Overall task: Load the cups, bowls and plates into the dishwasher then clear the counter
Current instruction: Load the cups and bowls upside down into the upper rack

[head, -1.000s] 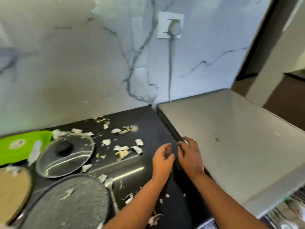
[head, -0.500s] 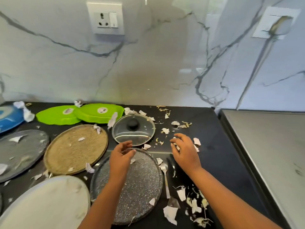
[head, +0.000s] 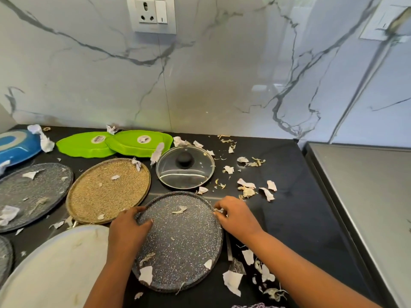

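Plates crowd black counter under marble wall.

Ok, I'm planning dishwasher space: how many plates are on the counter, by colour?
Green plates: 2
Blue plate: 1
Tan plate: 1
White plate: 1
Dark speckled plates: 2, perhaps a third cut off at left edge
Total: 7 sure
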